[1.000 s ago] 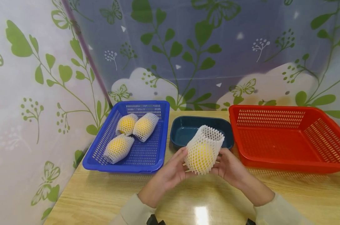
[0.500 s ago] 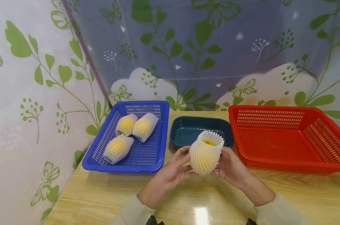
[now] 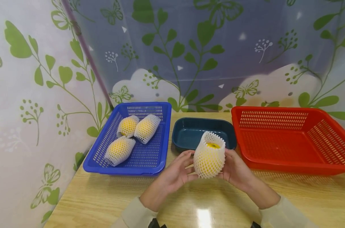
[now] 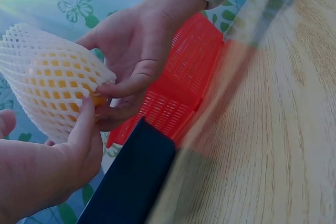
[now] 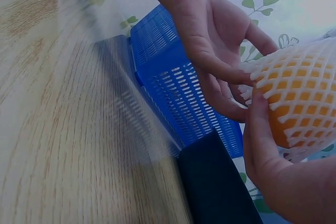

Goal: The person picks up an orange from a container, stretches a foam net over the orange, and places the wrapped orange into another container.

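A yellow fruit in a white foam net sleeve (image 3: 209,160) is held up between both hands, over the near edge of the dark teal tray (image 3: 189,126). My left hand (image 3: 173,174) grips its left side, and my right hand (image 3: 236,171) grips the right. Through the sleeve's open upper end, the fruit's bare yellow top shows in the head view. At its lower end, fingertips of both hands meet near bare peel in the left wrist view, where the net (image 4: 52,82) stops. Several fingers are hidden behind the fruit.
On the left stands a blue basket (image 3: 161,158) with three netted yellow fruits (image 3: 120,150) inside. A red basket (image 3: 278,148) stands on the right, beside the teal tray. All rest on a wood-grain table (image 3: 104,196), with a leaf-patterned curtain (image 3: 189,63) behind.
The fruit has turned in my hands and shifted slightly right. Its sleeve opening now shows the yellow top, which was hidden a second ago. Baskets and tray have stayed in place.
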